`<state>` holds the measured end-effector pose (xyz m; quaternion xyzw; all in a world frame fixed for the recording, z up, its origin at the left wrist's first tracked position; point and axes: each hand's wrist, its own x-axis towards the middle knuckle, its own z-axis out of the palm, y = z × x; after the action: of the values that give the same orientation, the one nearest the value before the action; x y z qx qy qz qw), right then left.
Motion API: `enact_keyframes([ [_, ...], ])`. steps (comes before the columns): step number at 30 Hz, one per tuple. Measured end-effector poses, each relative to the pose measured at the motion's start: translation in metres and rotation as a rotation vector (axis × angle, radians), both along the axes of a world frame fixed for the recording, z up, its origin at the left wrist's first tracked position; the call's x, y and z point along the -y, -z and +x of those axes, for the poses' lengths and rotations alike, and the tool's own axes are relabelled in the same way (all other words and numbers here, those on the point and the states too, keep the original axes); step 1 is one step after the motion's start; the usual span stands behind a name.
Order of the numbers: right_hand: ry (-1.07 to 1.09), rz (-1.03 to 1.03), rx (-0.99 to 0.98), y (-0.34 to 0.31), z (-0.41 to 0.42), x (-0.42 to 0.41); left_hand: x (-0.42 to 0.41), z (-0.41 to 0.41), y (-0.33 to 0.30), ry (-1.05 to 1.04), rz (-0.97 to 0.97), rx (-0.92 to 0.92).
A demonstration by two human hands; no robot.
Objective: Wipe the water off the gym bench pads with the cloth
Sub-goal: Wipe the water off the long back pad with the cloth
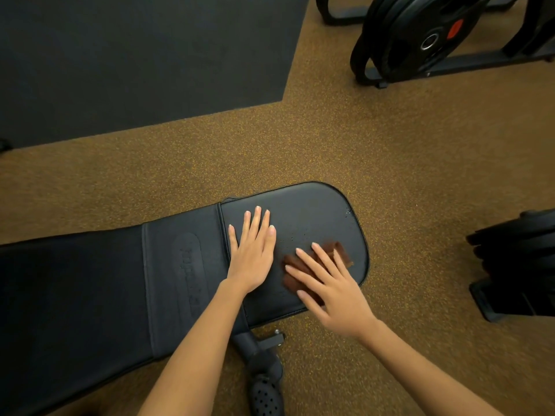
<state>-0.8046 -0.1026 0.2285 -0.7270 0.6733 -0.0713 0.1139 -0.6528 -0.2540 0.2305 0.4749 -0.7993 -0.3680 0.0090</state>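
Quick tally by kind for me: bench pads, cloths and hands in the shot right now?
Bench pads: 2, the seat pad and the long back pad
Cloths: 1, the brown cloth under the right hand
Hands: 2, right hand and left hand
Total: 5

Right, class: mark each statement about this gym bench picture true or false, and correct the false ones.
1. The right hand presses a brown cloth onto the seat pad. True.
2. The left hand grips the cloth. False: it lies flat on the bare seat pad, beside the cloth.
3. Water droplets show on the seat pad near its rounded end. True.
4. The cloth lies on the long back pad. False: it is on the seat pad.
5. Weight plates stand in a rack on the floor beyond the bench. True.
6. The floor around the bench is white tile. False: it is speckled brown.
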Motion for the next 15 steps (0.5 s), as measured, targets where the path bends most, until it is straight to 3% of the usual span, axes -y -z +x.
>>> enact_keyframes([
  [3,0.048,-0.032,-0.010,0.000,-0.022,-0.007,0.000,0.002,-0.002,0.001,0.028,-0.024],
  [12,0.671,-0.065,0.122,-0.001,-0.039,0.084,0.000,0.003,-0.002,0.021,0.033,0.005],
  [15,0.698,-0.052,0.084,0.000,-0.030,0.108,0.000,0.002,-0.002,0.019,0.032,0.011],
])
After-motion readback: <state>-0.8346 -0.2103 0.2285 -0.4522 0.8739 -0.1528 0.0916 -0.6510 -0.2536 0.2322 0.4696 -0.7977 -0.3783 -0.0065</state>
